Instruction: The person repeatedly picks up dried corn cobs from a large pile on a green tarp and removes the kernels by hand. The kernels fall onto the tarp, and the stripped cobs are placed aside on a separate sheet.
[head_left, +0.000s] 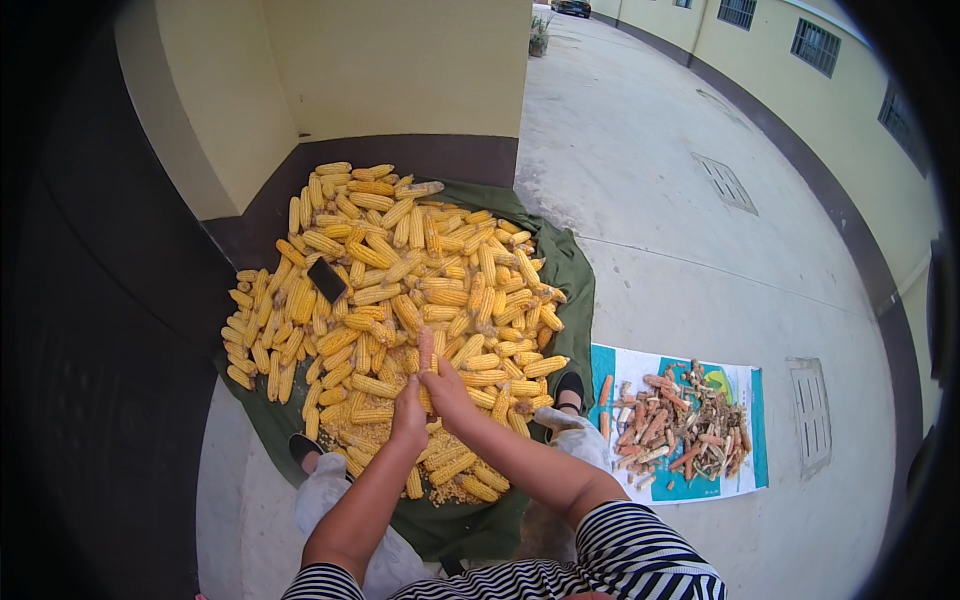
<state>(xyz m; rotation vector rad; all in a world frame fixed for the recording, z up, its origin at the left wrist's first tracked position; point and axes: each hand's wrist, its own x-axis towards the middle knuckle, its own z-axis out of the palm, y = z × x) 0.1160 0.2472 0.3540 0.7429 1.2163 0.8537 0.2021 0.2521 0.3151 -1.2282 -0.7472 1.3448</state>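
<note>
Both of my hands are closed around one partly shelled corn cob above the heap. Its upper end is bare and pinkish, while some yellow kernels show beside my fingers. My left hand grips it from the left and my right hand wraps it from the right; the cob's lower part is mostly hidden by them. Beneath lies a large heap of yellow corn ears on a dark green cloth. Loose kernels are scattered among the ears below my hands.
A black smartphone rests on the ears at left. To the right, a printed sheet bears a pile of bare cobs. A dark-based wall borders the heap behind; my shoes stand on either side.
</note>
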